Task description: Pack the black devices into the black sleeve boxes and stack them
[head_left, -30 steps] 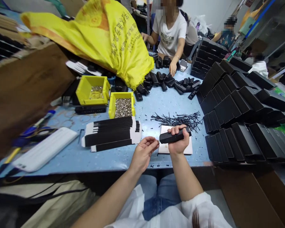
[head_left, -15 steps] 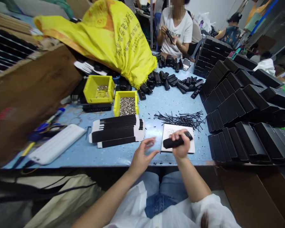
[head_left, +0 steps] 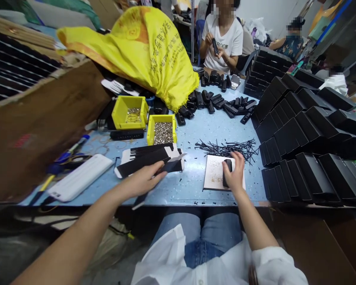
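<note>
My right hand (head_left: 235,173) grips a small black device (head_left: 227,172) and stands it on end on a white card (head_left: 213,177) near the table's front edge. My left hand (head_left: 142,181) has reached left and holds a flat black-and-white carton blank (head_left: 163,170), lifted off the stack of flat blanks (head_left: 145,155). A heap of thin black sticks (head_left: 228,147) lies just behind the white card.
Two yellow bins (head_left: 129,112) with small metal parts sit behind the blanks. Rows of black boxes (head_left: 302,142) fill the right side. A yellow sack (head_left: 145,51) covers loose black devices (head_left: 213,101). A white power bank (head_left: 80,182) lies left. A person (head_left: 222,39) sits opposite.
My left hand moved left from beside the device and took a carton blank from the stack. My right hand lowered the black device onto the white card and turned it upright.
</note>
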Demonstrator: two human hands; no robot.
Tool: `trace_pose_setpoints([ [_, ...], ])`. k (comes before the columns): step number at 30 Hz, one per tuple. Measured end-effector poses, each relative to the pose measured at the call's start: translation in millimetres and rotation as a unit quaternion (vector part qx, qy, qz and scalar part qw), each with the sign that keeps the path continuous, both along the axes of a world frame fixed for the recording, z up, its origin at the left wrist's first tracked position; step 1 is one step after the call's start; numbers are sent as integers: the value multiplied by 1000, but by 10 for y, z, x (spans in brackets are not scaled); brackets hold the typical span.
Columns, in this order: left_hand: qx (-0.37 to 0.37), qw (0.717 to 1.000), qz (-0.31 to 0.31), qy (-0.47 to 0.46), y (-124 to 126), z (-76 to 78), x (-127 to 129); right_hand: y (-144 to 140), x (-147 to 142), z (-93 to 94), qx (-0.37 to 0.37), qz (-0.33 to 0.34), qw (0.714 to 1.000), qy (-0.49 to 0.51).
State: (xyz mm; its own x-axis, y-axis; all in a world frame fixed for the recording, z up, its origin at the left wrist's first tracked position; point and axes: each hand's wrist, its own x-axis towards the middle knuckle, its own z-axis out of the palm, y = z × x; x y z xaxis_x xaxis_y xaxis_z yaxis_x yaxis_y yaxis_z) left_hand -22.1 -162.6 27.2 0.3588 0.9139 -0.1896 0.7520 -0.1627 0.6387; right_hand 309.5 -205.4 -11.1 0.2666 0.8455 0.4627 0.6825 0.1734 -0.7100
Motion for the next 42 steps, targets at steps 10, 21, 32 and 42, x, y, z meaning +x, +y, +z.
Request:
trace_pose_setpoints([
  [10,-232,922,-24,-310,-694,-283,595,-398,-785,382,20,256,959,-121],
  [21,-8,972,-176,-158,-675,109,709,-324,-619,71,-233,271,821,446],
  [32,84,980,-34,-179,-751,45,1013,-330,-503,258,-157,284,851,413],
  [42,56,972,-132,-184,-648,151,1012,-270,-529,27,-253,241,794,497],
])
